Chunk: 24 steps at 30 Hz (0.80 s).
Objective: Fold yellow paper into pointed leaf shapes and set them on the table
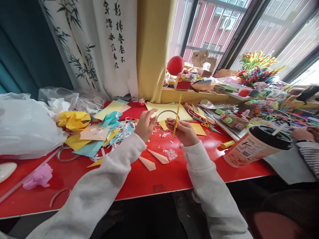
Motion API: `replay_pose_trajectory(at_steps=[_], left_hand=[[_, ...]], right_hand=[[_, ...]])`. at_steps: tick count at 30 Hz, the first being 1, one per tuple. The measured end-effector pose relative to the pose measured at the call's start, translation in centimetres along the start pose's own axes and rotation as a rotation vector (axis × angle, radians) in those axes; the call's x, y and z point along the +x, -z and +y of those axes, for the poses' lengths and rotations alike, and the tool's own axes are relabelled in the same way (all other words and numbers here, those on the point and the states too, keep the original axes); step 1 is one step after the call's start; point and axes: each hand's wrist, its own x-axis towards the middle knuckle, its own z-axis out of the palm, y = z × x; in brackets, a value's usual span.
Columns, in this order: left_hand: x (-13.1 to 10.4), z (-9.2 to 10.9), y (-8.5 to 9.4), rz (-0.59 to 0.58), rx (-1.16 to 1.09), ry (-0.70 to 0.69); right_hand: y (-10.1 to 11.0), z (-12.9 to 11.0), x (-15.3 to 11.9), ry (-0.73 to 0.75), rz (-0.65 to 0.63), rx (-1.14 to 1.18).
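Note:
My right hand (pixel 185 131) pinches a narrow yellow paper strip (pixel 178 108), which stands nearly upright above the red table (pixel 139 182). To its left, my left hand (pixel 145 124) is held up with its fingers apart and nothing visible in it. A thin round ring (pixel 161 112) shows between and behind the hands; I cannot tell whether either hand touches it. Below them lie two pointed peach paper pieces (pixel 158 156), white scraps (pixel 170 154) and small bits of paper. Pale yellow sheets (pixel 159 106) are stacked behind.
A white plastic bag (pixel 27 126), crumpled yellow paper (pixel 73 121) and paper offcuts (pixel 91 149) crowd the left. On the right stand a lidded paper cup (pixel 249 149) and a decorated basket (pixel 234 120). Another person's hand (pixel 302 134) is at the far right.

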Motion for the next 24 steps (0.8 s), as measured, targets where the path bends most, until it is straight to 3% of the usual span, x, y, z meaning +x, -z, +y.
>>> replay_pose_trajectory(at_steps=[3,5,10,14,18,21,24], left_hand=[[-0.9,-1.8,2.2,-0.004,0.332,-0.359],[-1.5,-3.1,3.2,-0.005,0.419,-0.432],[-2.3,-4.2,4.3,-0.056,0.360,-0.202],[-2.5,-2.8,4.3,-0.147,0.172,0.050],[-3.0,-1.7,3.7,-0.223,0.029,0.266],[-3.3,-1.9,3.1,-0.240,-0.028,0.328],[-3.6,-2.7,2.6,-0.274,-0.036,0.285]], right_hand=[[-2.7,0.7,1.8,-0.017,-0.088,0.108],[-4.1,0.8,2.4,-0.003,-0.140,0.174],[-4.6,0.3,2.1,-0.098,-0.212,0.105],[-3.5,0.4,1.8,-0.172,-0.175,0.011],[-3.7,0.8,1.7,-0.165,-0.224,0.018],[-4.1,1.1,1.5,-0.156,-0.266,0.048],[-4.3,1.4,1.4,-0.176,-0.257,0.062]])
